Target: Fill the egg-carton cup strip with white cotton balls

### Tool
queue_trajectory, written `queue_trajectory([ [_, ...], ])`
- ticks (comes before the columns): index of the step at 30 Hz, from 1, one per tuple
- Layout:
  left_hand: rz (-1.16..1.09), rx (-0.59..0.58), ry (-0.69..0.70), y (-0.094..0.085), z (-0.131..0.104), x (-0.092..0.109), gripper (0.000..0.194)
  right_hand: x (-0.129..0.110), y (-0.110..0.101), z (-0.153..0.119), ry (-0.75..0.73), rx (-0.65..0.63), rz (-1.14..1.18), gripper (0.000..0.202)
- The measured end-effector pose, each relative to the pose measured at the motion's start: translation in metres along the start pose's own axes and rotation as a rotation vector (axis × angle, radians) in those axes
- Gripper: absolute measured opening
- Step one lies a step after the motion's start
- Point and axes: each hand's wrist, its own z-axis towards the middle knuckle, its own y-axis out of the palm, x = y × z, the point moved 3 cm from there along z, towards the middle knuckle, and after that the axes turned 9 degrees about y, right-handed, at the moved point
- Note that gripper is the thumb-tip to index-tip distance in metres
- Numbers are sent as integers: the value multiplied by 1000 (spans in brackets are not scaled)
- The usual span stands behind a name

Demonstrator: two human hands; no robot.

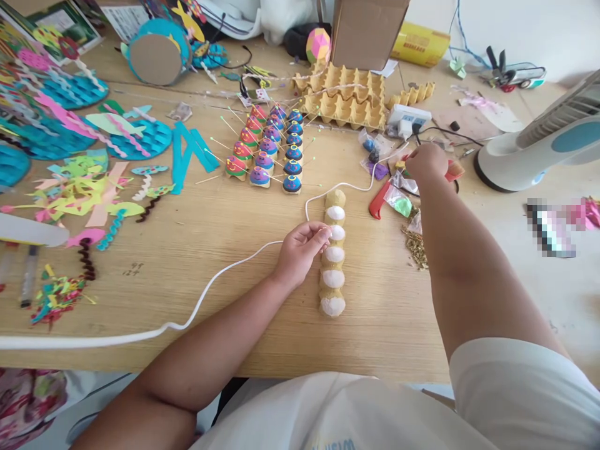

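An egg-carton strip (325, 292) lies lengthwise before me on the table, with white patches covering most of its bumps. My left hand (300, 250) is beside its left edge, thumb and fingers pinched at a white patch; any small bit between them is too small to name. My right hand (429, 164) reaches out over the clutter at the right, its fingers curled and closed; what they hold is hidden. Near it are a red-handled tool (379, 201), a small bag of green clay (399, 202) and a purple clay packet (379, 170).
Painted egg-carton caterpillars (265, 160) stand in rows beyond the strip. Behind them are egg trays (347, 100). A white cable (220, 270) crosses the table to a power strip (407, 117). A fan (525, 153) stands right; paper cutouts (100, 194) lie left.
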Motion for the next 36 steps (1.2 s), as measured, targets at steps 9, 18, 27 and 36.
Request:
queue_trajectory([
  [9, -8, -7, 3, 2, 0, 0, 57, 26, -41, -34, 75, -20, 159, 32],
  [18, -3, 0, 44, 0, 1, -3, 60, 44, -45, -98, -104, -3, 483, 8],
  [27, -16, -14, 38, 4, 1, 2, 65, 2, -17, -122, -110, -118, 417, 12],
  [36, -16, -14, 17, 2, 1, -3, 62, -33, -14, -121, -105, -211, 388, 27],
])
